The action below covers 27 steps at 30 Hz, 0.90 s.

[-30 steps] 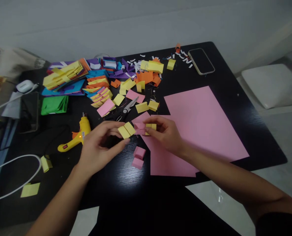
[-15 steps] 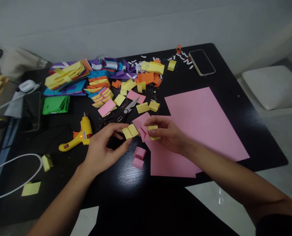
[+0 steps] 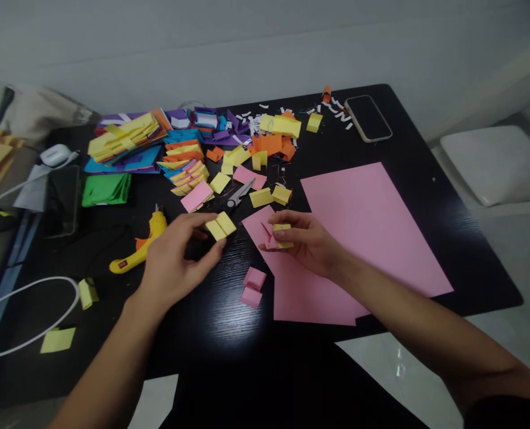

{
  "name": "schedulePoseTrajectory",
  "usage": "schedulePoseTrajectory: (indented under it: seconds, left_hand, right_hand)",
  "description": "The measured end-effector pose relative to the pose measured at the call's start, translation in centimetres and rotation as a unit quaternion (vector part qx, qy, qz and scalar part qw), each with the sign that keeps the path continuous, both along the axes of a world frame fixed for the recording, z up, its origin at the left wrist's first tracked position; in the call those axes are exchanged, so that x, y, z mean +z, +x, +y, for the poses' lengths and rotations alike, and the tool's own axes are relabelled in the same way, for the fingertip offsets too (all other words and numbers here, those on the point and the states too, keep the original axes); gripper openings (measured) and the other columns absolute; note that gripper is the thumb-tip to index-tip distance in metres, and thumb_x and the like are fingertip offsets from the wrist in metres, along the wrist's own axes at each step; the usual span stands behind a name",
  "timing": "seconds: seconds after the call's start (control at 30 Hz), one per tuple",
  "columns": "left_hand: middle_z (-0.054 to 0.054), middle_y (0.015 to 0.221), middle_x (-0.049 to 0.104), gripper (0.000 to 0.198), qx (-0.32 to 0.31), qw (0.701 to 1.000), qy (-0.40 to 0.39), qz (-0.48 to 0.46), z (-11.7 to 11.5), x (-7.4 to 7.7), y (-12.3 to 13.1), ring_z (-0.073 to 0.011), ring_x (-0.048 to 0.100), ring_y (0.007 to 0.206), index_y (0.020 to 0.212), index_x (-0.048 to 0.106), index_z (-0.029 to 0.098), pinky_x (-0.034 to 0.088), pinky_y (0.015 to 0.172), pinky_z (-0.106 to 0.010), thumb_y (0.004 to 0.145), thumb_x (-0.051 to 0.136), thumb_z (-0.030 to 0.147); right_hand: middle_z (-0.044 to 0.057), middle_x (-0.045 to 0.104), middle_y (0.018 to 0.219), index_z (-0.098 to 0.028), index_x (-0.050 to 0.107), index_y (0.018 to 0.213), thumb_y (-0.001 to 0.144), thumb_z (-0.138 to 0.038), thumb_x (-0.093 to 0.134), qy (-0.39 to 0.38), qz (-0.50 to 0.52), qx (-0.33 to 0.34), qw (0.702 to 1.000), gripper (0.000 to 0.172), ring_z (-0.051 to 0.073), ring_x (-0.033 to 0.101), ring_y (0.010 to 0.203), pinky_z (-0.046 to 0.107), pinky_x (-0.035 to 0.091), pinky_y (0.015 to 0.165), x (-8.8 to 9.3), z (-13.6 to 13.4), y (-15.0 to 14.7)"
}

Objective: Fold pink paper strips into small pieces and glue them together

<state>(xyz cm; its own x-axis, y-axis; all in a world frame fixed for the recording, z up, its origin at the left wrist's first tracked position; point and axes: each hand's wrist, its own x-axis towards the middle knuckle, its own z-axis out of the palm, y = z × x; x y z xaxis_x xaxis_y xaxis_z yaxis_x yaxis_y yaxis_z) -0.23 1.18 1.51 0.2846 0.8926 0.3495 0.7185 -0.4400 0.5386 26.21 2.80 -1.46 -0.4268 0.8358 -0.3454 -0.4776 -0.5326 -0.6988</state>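
Between the thumb and fingers of my left hand (image 3: 175, 253) is a folded yellow paper piece (image 3: 221, 226) with a crease across its middle. My right hand (image 3: 312, 241) pinches another folded yellow paper piece (image 3: 283, 236) together with a folded pink paper piece (image 3: 270, 237); fingers partly cover both. Pink paper sheets (image 3: 372, 226) lie under and beyond my right hand. Below, between the hands, two small folded pink pieces (image 3: 253, 287) rest on the black table. Scissors (image 3: 239, 194) lie beyond my left hand, their handles mostly hidden behind it.
A yellow glue gun (image 3: 145, 243) lies left of my left hand, near a looped white cable (image 3: 75, 298). Stacks of coloured folded paper (image 3: 124, 140), a green bundle (image 3: 106, 189) and scraps cover the back. A phone (image 3: 368, 118) lies at the back right.
My left hand has moved left with its yellow piece, away from my right hand. The right hand keeps its yellow and pink pieces, now turned slightly. The camera view has shifted a little.
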Motion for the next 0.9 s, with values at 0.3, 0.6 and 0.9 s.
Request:
schedulePoseTrajectory:
  seconds: [0.3, 0.6, 0.9]
  left_hand:
    - [-0.004, 0.124, 0.076, 0.046, 0.028, 0.996, -0.018, -0.082, -0.6, 0.4, -1.0, -0.0175, 0.075, 0.088, 0.134, 0.066, 0.026, 0.063, 0.083, -0.033, 0.090, 0.080, 0.028]
    - [-0.010, 0.126, 0.073, 0.043, -0.151, 0.988, 0.026, 0.009, -1.4, 0.6, 1.1, -0.0244, 0.072, 0.114, 0.135, 0.063, 0.023, 0.060, 0.101, -0.039, 0.094, 0.076, 0.019]
    - [-0.013, 0.123, 0.069, 0.046, -0.188, 0.980, 0.042, 0.053, -1.0, -0.9, 1.6, -0.0261, 0.069, 0.110, 0.143, 0.060, 0.021, 0.059, 0.097, -0.043, 0.098, 0.073, 0.021]
  right_hand:
    - [-0.004, 0.074, 0.080, -0.027, 0.083, 0.090, 0.071, -0.026, 0.095, 0.060, -0.072, -0.001, 0.996, 0.023, 0.012, 0.071, 0.071, 0.031, 0.065, 0.077, -0.6, -0.3, -0.5]
    - [-0.001, 0.078, 0.086, -0.025, 0.080, 0.093, 0.077, -0.035, 0.091, 0.125, -0.170, -0.018, 0.977, 0.022, 0.018, 0.076, 0.080, 0.036, 0.068, 0.079, -1.5, -1.2, -1.2]
    - [0.001, 0.077, 0.088, -0.021, 0.076, 0.095, 0.077, -0.027, 0.085, 0.140, -0.187, 0.000, 0.972, 0.020, 0.018, 0.077, 0.081, 0.034, 0.068, 0.079, -1.3, -1.5, -1.4]
